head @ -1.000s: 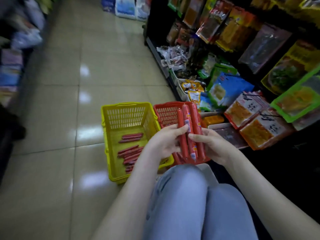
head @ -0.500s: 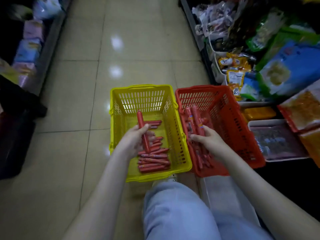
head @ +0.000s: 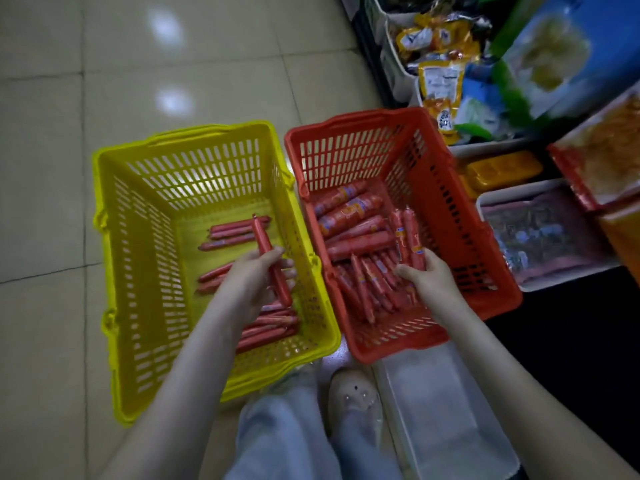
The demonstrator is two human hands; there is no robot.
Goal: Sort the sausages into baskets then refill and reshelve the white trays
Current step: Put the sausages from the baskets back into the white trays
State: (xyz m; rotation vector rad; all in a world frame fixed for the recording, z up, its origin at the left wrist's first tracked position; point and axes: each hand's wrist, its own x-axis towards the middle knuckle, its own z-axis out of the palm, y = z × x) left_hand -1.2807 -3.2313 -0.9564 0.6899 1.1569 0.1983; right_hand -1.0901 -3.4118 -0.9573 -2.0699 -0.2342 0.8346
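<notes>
Left hand (head: 252, 275), centre frame, over yellow basket (head: 145, 237): fingers curled round one thin sausage (head: 267, 249), above loose pile (head: 235, 233) on basket floor.
Right hand (head: 429, 275), right of centre, inside red basket (head: 460, 230): fingers gripping two thicker sausages (head: 410, 237), upright (labels blurred), over mixed heap (head: 356, 244).
Baskets side by side, touching.
White tray (head: 443, 403) lower right, just beside red basket.

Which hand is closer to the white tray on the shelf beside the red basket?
Right. The right hand, gripping two sausages, is in the red basket, just beside the white tray; the left hand, gripping one sausage, is farther away over the yellow basket.
</notes>
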